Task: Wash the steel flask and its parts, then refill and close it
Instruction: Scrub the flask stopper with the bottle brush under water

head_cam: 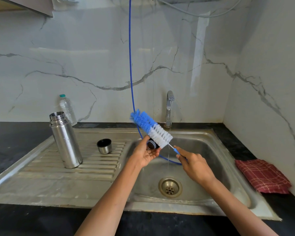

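Stopper (152,144), dark with a grey ring, sits in my left hand (146,155) above the left side of the sink basin (211,150); my fingers curl under it and my thumb holds it from the left. The bottle brush (151,129) lies tilted across the stopper, its white bristles touching it and its blue bristles pointing up and left. My right hand (193,163) pinches the blue handle of the brush between thumb and fingertips, over the middle of the basin.

A thin stream of water runs from the tap (169,106) at the back rim of the sink and falls between my two hands toward the drain (170,187).

The steel flask (65,140) stands upright and open-mouthed on the ribbed drainboard (100,166), toward its left back part. The flask cup (104,145) stands mouth up on the same drainboard, between the flask and the basin, apart from both.

A clear plastic bottle (67,108) with a green cap stands behind the flask at the back edge of the counter (15,142). A red checked cloth (262,176) lies on the counter just right of the sink. A blue hose (130,65) hangs down the marble wall and loops into the basin behind my hands.
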`<state>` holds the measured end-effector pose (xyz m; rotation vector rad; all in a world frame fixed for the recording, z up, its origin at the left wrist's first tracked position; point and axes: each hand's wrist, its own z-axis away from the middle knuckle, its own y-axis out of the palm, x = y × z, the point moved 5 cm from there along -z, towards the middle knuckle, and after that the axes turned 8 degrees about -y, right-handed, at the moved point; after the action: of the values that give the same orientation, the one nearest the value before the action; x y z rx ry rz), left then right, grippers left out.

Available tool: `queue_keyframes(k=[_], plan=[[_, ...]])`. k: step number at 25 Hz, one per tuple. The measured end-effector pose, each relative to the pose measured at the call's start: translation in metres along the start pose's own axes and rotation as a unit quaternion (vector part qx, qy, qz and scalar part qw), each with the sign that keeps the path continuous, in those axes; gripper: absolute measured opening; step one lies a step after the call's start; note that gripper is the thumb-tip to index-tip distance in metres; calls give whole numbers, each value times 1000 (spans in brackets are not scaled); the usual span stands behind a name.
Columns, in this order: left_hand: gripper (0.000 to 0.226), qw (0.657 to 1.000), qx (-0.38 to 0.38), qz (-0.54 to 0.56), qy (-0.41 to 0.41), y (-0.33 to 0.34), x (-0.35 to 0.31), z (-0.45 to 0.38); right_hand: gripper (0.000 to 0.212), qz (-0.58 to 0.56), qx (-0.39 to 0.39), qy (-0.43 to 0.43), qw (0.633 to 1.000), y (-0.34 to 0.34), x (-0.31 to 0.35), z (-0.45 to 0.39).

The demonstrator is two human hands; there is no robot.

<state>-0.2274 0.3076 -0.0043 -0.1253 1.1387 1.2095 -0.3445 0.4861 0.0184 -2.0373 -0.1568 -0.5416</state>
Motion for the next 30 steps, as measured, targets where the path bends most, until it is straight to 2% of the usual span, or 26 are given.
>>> queue_keyframes(k=[2,6,13,20,25,30], plan=[[51,1000,-5,11,7,0,-2,0,43,1,-1,0,1000,1,1,-3],[49,998,-22,51,13,-17,-12,-1,38,13,47,16,999,-9,-28,20],[49,1000,3,2,-7,5,4,-1,43,-25,-8,17,999,5,-12,-6],[50,997,-21,74,6,-19,5,-11,37,21,54,36,998,-6,-41,15],[51,996,-3,87,10,-14,11,-15,44,-9,24,-10,1000,14,-18,-11],[39,992,5,127,21,-21,-1,-14,36,-13,38,24,999,8,-37,-4]])
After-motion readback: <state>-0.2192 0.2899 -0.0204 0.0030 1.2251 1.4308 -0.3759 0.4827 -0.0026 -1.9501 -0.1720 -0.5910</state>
